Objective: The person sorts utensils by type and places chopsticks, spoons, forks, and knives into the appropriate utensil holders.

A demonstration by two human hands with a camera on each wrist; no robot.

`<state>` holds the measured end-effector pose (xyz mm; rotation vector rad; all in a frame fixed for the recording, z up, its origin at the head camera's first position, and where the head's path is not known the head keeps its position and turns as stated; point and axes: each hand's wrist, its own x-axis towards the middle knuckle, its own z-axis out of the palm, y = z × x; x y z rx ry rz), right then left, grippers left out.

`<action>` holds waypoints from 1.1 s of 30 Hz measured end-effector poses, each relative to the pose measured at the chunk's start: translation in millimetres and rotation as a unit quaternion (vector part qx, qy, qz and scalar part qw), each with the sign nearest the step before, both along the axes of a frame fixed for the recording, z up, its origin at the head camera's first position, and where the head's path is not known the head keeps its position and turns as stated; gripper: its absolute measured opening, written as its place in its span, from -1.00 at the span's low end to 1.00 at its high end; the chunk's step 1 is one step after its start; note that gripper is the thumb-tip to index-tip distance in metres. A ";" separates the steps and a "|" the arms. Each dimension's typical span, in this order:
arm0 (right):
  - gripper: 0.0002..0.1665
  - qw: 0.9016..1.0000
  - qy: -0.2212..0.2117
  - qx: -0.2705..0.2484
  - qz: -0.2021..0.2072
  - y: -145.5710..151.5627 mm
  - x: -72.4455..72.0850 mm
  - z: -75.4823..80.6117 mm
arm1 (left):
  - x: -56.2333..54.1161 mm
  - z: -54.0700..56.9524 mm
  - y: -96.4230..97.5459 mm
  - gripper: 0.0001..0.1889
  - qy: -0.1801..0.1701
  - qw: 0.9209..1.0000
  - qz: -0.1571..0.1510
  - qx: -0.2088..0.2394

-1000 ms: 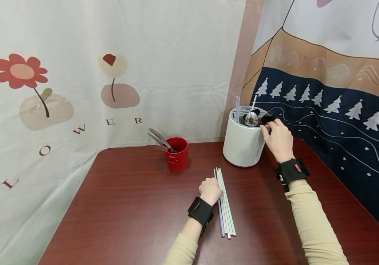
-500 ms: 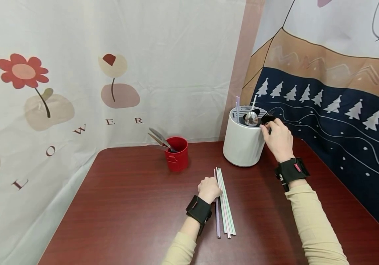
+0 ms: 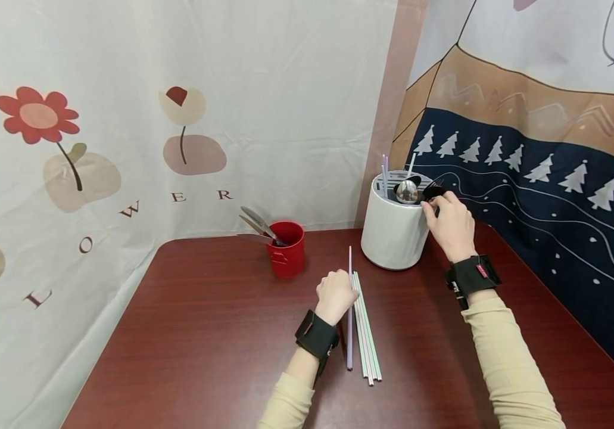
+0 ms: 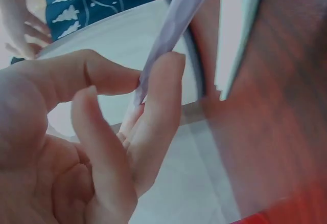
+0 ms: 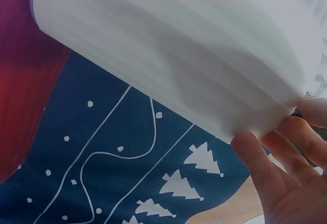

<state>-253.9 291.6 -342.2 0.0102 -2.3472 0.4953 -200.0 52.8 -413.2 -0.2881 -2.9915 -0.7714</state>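
Note:
My left hand (image 3: pixel 334 292) pinches a purple chopstick (image 3: pixel 350 342) between thumb and fingers, over the table. In the left wrist view the chopstick (image 4: pixel 176 22) slants up from the fingertips. Right beside it lie several pale green and pink chopsticks (image 3: pixel 368 345) on the table. My right hand (image 3: pixel 452 223) grips the rim of a white utensil holder (image 3: pixel 392 238) at its right side. Fingertips (image 5: pixel 245 144) rest on the holder's edge in the right wrist view. A metal spoon (image 3: pixel 407 192), black-looking utensils and a few chopsticks stand in the holder.
A red cup (image 3: pixel 287 256) with several knives (image 3: pixel 257 221) leaning left stands at the table's back edge. The brown table (image 3: pixel 205 339) meets a pale curtain (image 3: pixel 285 107) behind and a navy tree-print cloth (image 3: pixel 553 208) on the right.
My left hand has drawn the purple chopstick left, away from the others, then moved it forward toward the back of the table. The right hand stays on the holder's rim.

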 end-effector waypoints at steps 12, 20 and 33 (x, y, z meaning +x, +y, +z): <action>-0.64 1.000 0.002 0.000 -0.002 0.8 -1.4 -1.3 | 10.3 27.5 -0.4 -0.88 0.131 0.988 -0.002 0.079; -0.64 1.000 -0.002 0.000 -0.003 0.3 -1.7 -2.0 | 17.6 40.5 -0.4 -0.92 0.184 0.971 -0.012 0.153; -0.64 1.000 -0.002 -0.001 -0.006 -0.2 -1.8 -1.8 | 22.1 50.4 1.1 -0.86 0.271 0.935 -0.032 0.226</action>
